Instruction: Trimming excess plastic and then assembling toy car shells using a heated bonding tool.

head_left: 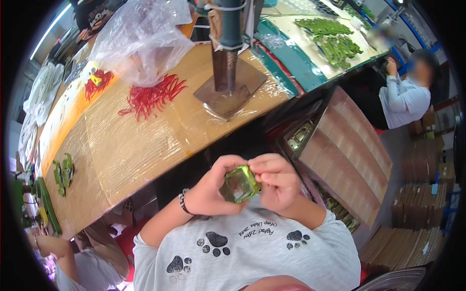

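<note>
In front of my chest I hold a small, shiny green frame-like piece (253, 183) with rounded corners. Its middle looks hollow or see-through. My left hand (212, 190) curls around its left side, thumb above and fingers below. At the upper right edge, my right hand (277, 183) pinches with thumb and fingertips. Whether the right fingertips also grip something small on that edge cannot be made out.
Beyond my hands lies a wooden table (160, 136) bearing red strips (153, 99), a clear plastic bag (141, 46) and a post on a metal base (225, 94). Green parts (63, 173) lie left. A brown panel (349, 155) stands right, near a seated co-worker (405, 94).
</note>
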The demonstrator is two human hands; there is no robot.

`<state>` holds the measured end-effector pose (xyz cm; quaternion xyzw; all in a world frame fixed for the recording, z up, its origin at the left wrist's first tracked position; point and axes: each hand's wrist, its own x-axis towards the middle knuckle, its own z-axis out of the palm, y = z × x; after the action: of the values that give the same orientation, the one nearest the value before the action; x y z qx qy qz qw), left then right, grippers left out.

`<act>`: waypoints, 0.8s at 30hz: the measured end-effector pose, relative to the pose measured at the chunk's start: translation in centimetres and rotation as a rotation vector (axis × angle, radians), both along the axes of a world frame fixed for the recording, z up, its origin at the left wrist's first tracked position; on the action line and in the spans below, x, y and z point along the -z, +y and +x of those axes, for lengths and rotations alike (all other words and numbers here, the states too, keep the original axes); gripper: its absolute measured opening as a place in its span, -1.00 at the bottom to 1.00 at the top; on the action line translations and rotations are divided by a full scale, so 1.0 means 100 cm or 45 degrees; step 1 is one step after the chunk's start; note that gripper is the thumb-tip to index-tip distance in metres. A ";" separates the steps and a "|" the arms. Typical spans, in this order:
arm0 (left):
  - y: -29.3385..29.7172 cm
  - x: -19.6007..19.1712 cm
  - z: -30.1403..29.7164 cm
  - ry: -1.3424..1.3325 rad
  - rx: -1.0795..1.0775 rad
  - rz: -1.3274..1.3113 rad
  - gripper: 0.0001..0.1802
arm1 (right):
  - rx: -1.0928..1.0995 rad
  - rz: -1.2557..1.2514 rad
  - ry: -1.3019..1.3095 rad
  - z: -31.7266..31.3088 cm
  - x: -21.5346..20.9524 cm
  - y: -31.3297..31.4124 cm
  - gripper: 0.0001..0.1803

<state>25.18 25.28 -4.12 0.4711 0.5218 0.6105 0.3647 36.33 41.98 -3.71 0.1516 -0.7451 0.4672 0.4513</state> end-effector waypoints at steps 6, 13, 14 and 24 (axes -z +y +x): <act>0.019 -0.037 -0.023 0.428 -0.167 0.211 -0.15 | -0.094 -0.023 0.128 -0.020 -0.028 0.016 -0.65; 0.022 -0.037 -0.026 0.438 -0.221 0.395 -0.14 | -0.076 0.158 0.152 -0.024 -0.043 0.019 -0.65; 0.022 -0.036 -0.027 0.432 -0.226 0.393 -0.14 | -0.054 0.173 0.166 -0.025 -0.042 0.018 -0.66; 0.022 -0.026 -0.026 0.486 -0.310 0.482 -0.17 | -0.016 0.150 0.237 -0.035 -0.036 0.010 -0.72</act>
<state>22.56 27.45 -1.50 0.5710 0.5104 0.6367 0.0895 32.81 42.95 -0.11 0.2250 -0.7252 0.4093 0.5059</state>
